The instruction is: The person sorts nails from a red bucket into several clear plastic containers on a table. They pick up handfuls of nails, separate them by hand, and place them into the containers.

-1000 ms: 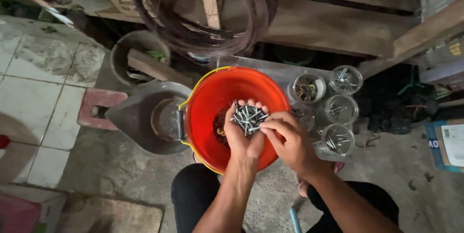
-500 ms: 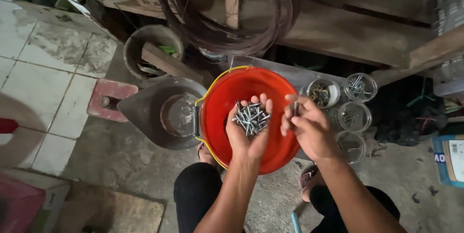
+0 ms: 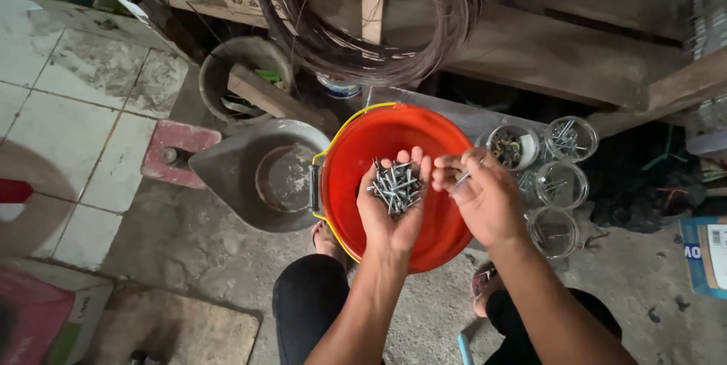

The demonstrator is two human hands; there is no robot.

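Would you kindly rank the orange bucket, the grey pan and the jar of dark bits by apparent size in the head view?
1. Orange bucket
2. Grey pan, slightly smaller
3. Jar of dark bits, smallest

The bucket (image 3: 356,153) is bright orange-red with a yellow rim. The screws (image 3: 394,185) in the palm are shiny silver-grey. The jars (image 3: 562,183) beside the bucket are clear. The pan (image 3: 227,172) is dull grey, the block (image 3: 178,149) on the floor faded red. The wire coil (image 3: 363,47) is dark brown. The floor tiles (image 3: 68,107) are white, mottled with grey. The trousers (image 3: 307,301) are black.
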